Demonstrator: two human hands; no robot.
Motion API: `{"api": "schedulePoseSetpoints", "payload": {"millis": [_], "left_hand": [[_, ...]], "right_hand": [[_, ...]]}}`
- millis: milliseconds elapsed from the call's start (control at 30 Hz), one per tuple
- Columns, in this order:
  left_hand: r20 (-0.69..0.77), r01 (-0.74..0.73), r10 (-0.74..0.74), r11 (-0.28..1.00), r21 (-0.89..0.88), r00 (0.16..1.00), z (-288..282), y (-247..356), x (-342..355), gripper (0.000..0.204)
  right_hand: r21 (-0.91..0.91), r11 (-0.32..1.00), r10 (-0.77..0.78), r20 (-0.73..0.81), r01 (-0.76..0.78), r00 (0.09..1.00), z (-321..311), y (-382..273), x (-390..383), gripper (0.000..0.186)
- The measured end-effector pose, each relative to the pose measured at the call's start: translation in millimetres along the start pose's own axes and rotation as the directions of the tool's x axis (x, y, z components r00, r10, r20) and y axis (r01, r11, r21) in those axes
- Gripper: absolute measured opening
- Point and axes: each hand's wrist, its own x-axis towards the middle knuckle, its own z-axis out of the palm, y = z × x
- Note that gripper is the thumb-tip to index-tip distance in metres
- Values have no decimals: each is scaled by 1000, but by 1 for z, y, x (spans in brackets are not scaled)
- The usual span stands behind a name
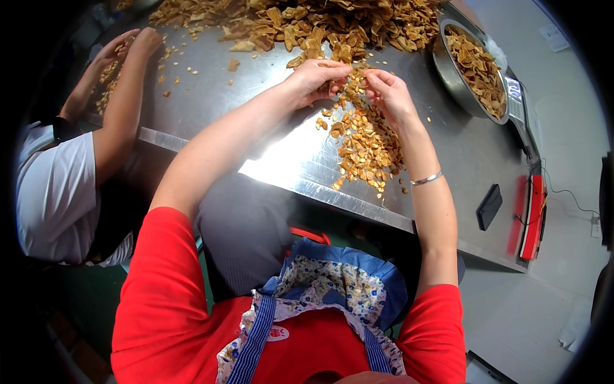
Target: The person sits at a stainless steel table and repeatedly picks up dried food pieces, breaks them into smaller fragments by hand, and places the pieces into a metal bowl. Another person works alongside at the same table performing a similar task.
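My left hand (pixel 318 82) is closed at the top of a spill of small yellow-brown dried pieces (pixel 368 147), its fingertips pinched on something too small to make out. My right hand (pixel 385 91), with a silver bracelet on the wrist, is just to its right, fingers pinched over the same spill, and what they hold is unclear. Behind both hands lies a big heap of larger brown dried slices (pixel 307 25) on the steel table (pixel 217 83). The loose small pieces reach down toward the table's front edge.
A steel bowl of dried slices (pixel 473 70) stands at right beside a scale (pixel 516 102). A dark phone (pixel 488 207) and a red device (pixel 533 216) lie near the right edge. At left a co-worker's hands (pixel 131 45) are over more scattered pieces.
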Motion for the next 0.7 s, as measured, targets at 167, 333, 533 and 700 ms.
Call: {"api": "schedulePoseSetpoints", "payload": {"millis": [167, 333, 533, 700], "left_hand": [[-61, -164, 161, 985, -54, 985, -10, -5, 7, 14], [-162, -185, 158, 969, -165, 974, -8, 5, 3, 9], [-175, -145, 122, 982, -121, 977, -9, 3, 8, 11], [-123, -26, 31, 999, 45, 992, -8, 3, 1, 13]], "right_hand": [[-276, 961, -25, -41, 13, 999, 21, -18, 0, 18], [-866, 499, -237, -132, 4, 962, -16, 0, 49, 24], [-932, 359, -207, -33, 45, 978, -6, 15, 68, 22], [-445, 896, -40, -105, -11, 994, -15, 0, 39, 20]]}}
